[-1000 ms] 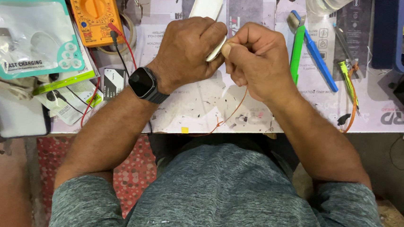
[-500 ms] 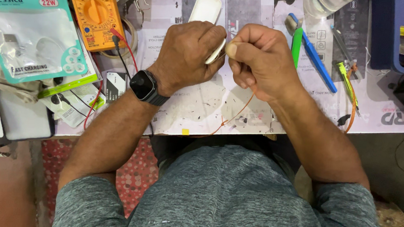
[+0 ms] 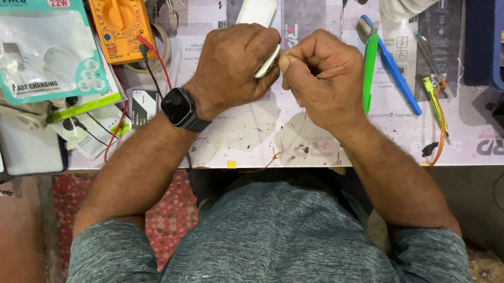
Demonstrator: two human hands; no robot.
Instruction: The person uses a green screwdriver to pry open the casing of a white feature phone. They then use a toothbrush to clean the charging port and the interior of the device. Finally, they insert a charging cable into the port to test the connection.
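Nearest the camera, the grey shirt (image 3: 280, 244) fills the lower frame, and both forearms reach forward over the edge of the surface (image 3: 234, 140). A thin orange wire (image 3: 274, 156) trails loosely down from the hands to that edge.

The left hand (image 3: 233, 69), with a dark smartwatch (image 3: 177, 108) on its wrist, has its fingers wrapped tightly round a small white slab-shaped device (image 3: 267, 63), of which only a sliver shows between the knuckles. The right hand (image 3: 321, 75) is closed, thumb and forefinger pinched together at the device's edge; what they pinch is too small to tell, though the wire seems to lead up to them.

Compared with a second ago, the two hands are pressed closer together and sit slightly further forward, the right knuckles now almost touching the left, and the wire hangs at a new angle. This reads as the fine work at the device's edge tightening up rather than ending.

Beyond the hands lie a second white rounded case (image 3: 256, 9), a green tool (image 3: 368, 73) and a blue tool (image 3: 396, 72), an orange multimeter (image 3: 116, 17) with red and black leads, and teal charger packets (image 3: 31, 37).
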